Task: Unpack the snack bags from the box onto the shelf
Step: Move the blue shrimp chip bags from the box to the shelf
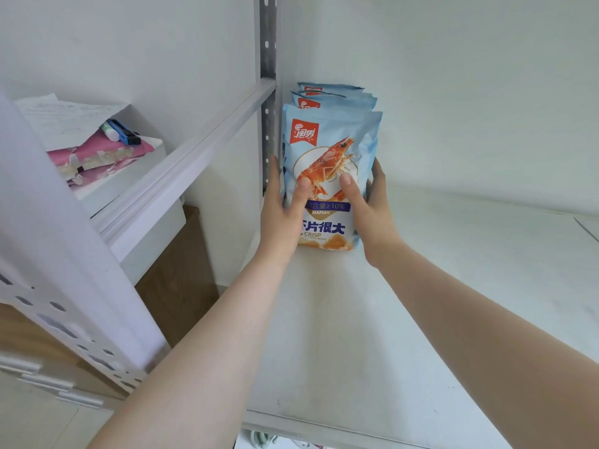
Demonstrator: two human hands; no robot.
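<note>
Item: pale-blue foil snack bag with orange prawn print point(329, 176), upright at the white metal shelf point(356, 335) back-left corner, fronting a row of matching bags point(334, 95). Left hand point(282, 209) and right hand point(369, 205) grip its 2 sides, thumbs on front. Risk: letting go early may tip the puffy bag forward.

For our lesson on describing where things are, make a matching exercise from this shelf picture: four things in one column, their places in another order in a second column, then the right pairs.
Things
1. front snack bag
2. left hand
3. blue marker
4. upright post

Places
A. on the papers left of the shelf
B. against the bag's left edge, thumb on its front
C. at the back left corner of the shelf
D. standing before the other bags, held between both hands

Pairs: 1-D, 2-B, 3-A, 4-C
</note>
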